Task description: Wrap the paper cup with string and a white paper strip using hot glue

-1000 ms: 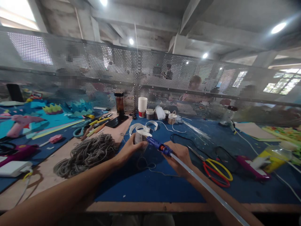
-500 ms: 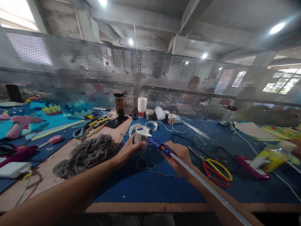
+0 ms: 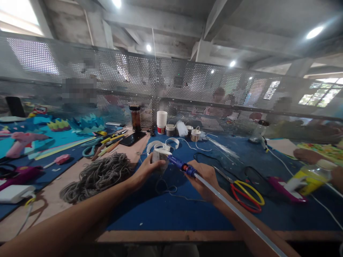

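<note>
My left hand (image 3: 146, 170) is closed around a small greyish cup (image 3: 160, 157), thumb on the near side; part of the cup is hidden by the fingers. My right hand (image 3: 203, 178) grips a blue-purple glue gun (image 3: 179, 164), its body partly covered by the hand. From the gun's rear a long clear glue stick (image 3: 227, 201) runs toward me over my right forearm. The gun's nozzle end points at the cup's rim; whether it touches I cannot tell. Curled white strips (image 3: 174, 143) lie just behind the cup, and a thin grey cord (image 3: 171, 191) trails below it.
A heap of grey cord (image 3: 100, 176) lies left, near a phone (image 3: 133, 138). Behind stand a dark jar (image 3: 135, 119), stacked paper cups (image 3: 162, 119) and a small cord-handled pot (image 3: 195, 135). Right are red-yellow-handled scissors (image 3: 248, 195), a yellow-labelled bottle (image 3: 312, 176) and another person's hand (image 3: 308, 155).
At the right, another person's hand has come in over the paper sheets. The cup in my left hand has turned slightly; my right hand and the glue gun stay almost in place.
</note>
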`<state>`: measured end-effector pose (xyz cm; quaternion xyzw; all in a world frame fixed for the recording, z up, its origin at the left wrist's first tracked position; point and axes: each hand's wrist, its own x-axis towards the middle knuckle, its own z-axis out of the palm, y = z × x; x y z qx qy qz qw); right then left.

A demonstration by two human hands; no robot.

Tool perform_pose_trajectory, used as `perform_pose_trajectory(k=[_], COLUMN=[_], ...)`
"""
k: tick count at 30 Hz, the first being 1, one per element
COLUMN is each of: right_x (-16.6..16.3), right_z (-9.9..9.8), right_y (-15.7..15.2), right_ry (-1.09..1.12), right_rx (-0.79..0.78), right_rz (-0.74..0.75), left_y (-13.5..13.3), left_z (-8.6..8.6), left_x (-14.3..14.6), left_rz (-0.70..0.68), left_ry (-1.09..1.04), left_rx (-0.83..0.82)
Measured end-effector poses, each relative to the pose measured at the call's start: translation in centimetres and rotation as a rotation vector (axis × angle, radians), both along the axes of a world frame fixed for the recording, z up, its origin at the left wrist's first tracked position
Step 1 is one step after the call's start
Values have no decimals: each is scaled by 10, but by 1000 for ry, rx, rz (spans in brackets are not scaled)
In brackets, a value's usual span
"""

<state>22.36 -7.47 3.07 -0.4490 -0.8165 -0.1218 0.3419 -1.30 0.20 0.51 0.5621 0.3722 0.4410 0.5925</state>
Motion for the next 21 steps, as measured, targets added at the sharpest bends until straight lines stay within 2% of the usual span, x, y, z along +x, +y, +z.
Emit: perform_pose_trajectory(k=[7, 21], right_x=[0, 1], right_z=[-1, 0], right_y=[1, 1], right_ry=[-1, 29], right_rx=[21, 38], right_rz=[-21, -1], left_y=[0, 1], left_z=[2, 1], left_x=[0, 1], left_rz=[-48, -56], left_ry=[-83, -155], left_rx=[-26, -61])
